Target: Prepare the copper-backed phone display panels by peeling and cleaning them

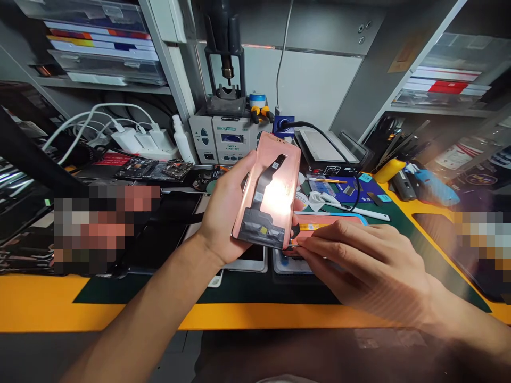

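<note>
My left hand is closed around a phone screen panel, tilted up with its copper-coloured back facing me. A dark flex cable runs down that back to a black strip at the lower end. At the panel's lower right corner, my right hand pinches with thumb and fingers. What sits in the pinch is too small to name; a thin pale line shows at the fingertips. Behind that hand lies another copper-coloured panel with a yellow flex cable, partly covered.
A white-framed phone and dark screens lie to the left on the green mat. A soldering station stands behind. Circuit boards and a power strip are back left. A white-handled tool lies right.
</note>
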The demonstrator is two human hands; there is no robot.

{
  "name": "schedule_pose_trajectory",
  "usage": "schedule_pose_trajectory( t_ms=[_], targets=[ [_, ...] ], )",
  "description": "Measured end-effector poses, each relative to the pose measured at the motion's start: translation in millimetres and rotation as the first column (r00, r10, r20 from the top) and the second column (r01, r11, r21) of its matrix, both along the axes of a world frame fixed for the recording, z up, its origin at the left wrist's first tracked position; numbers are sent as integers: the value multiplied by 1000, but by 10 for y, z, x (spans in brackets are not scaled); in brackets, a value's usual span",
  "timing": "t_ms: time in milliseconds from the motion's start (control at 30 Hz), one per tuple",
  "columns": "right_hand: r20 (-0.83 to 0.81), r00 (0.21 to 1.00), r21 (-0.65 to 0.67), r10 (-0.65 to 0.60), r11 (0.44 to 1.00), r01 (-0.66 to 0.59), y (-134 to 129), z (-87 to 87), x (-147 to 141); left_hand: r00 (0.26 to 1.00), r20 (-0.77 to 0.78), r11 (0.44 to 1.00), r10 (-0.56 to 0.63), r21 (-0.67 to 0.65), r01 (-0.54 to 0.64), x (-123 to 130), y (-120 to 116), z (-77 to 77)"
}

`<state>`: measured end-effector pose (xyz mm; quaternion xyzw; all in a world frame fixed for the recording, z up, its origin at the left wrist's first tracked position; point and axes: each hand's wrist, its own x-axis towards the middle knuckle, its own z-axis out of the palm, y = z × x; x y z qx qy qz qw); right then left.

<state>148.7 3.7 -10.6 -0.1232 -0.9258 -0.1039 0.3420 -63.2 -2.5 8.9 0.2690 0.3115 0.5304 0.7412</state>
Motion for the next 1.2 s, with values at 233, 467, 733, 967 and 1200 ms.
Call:
schedule_pose_trajectory(
  t_ms=[233,467,733,967,1200],
  targets=[
    [-9,1000,-59,3,998,-4,-14,-16,-19,999,13,999,37,-6,-37,27,-23,25],
    [13,1000,-52,-6,999,7,-23,-16,-31,998,41,999,51,-5,-50,36,-26,30],
    [27,1000,-28,1,1000,0,-20,-9,-37,999,25,999,46,3,-46,37,-15,16],
    [44,999,16,13,1000,-14,-41,2,-37,998,47,999,44,5,-44,34,-25,38],
    [75,997,74,25,997,-30,-27,-27,12,997,61,998,53,-19,-52,49,-18,36]
  ],
)
